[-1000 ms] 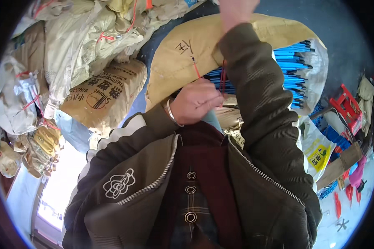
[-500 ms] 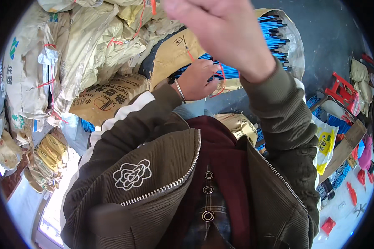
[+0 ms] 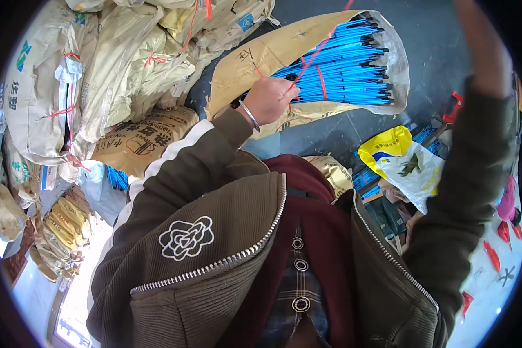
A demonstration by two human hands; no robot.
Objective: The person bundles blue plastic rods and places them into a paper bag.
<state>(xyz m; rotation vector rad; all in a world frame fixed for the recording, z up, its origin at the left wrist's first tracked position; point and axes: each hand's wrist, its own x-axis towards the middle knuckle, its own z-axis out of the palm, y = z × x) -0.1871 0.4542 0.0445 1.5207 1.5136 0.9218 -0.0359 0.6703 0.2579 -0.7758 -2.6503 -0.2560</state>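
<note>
My left hand (image 3: 269, 98), a metal bangle at its wrist, is closed on a red plastic string (image 3: 314, 55). The string rises taut past the upper edge. Just beyond the hand lies a tan paper sack (image 3: 284, 42), slit along its side, with a bundle of thin blue rods (image 3: 354, 72) with black tips inside it. A red tie (image 3: 321, 83) runs across the rods. My right hand (image 3: 486, 49) is raised at the upper right, smeared by motion; its fingers are out of view.
Stacked tan and white sacks (image 3: 122, 69) rise at the left, tied with red string. A yellow and white plastic bag (image 3: 403, 162) and more blue rods (image 3: 365, 178) lie at the right. Beyond my right arm are red pieces (image 3: 492, 255) on the pale floor.
My right hand has swung from above the sack out to the upper right. The red string, slack and looped before, now stretches upward from my left hand.
</note>
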